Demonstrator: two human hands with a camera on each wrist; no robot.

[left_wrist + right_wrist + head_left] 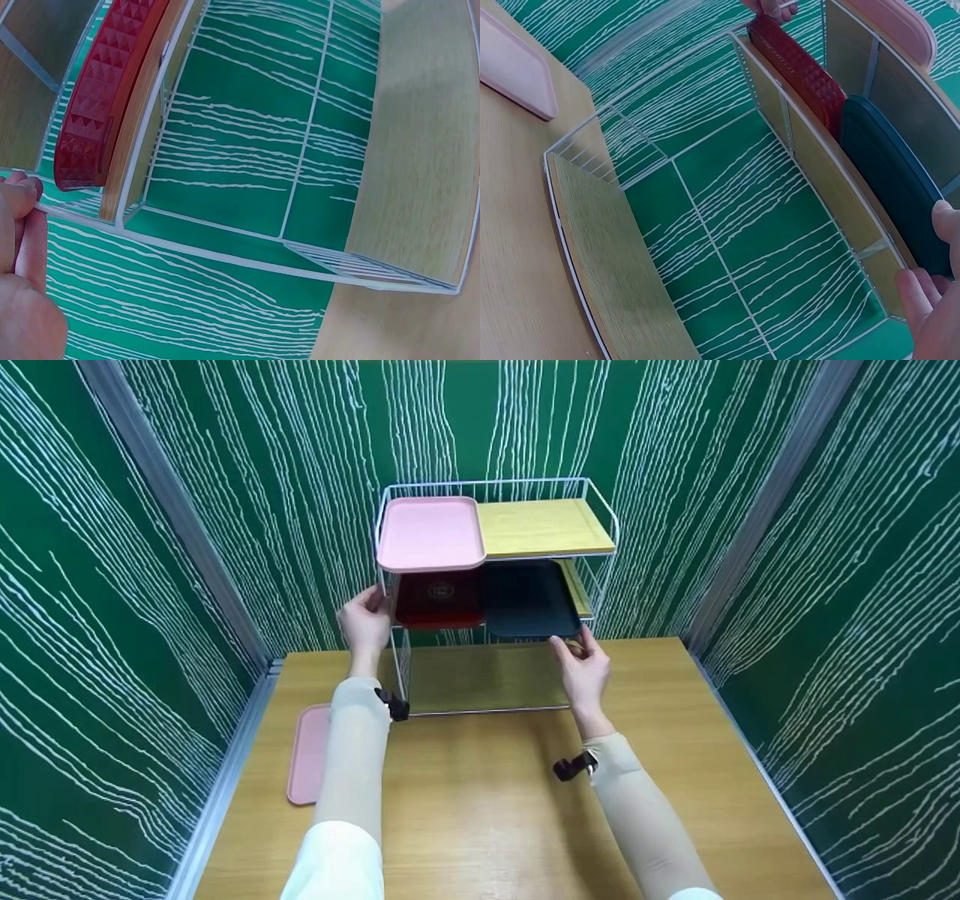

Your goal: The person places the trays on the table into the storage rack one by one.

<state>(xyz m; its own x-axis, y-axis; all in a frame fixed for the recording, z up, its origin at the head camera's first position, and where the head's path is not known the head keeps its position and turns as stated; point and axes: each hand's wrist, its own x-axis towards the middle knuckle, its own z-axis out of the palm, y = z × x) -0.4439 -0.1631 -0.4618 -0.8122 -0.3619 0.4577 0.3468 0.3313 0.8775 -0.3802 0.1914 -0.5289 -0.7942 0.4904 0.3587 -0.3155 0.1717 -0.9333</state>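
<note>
A white wire rack [225, 257] with wooden shelves stands against the back wall. My left hand [365, 621] grips its left front upright beside the middle shelf. On that shelf a dark blue-green tray [529, 598] lies to the right of a red tray [439, 604], whose side is diamond-patterned in the left wrist view. My right hand [586, 671] pinches the dark tray's front right corner, thumb at the rim and fingers lower, by the shelf edge. A pink tray [431, 532] covers the left part of the top shelf.
Another pink tray [307, 754] lies on the wooden table [480, 810], partly behind my left forearm. The rack's bottom board [487, 679] sits low on the table. Green walls [847, 607] with white wavy lines and grey metal posts [772, 502] enclose the space.
</note>
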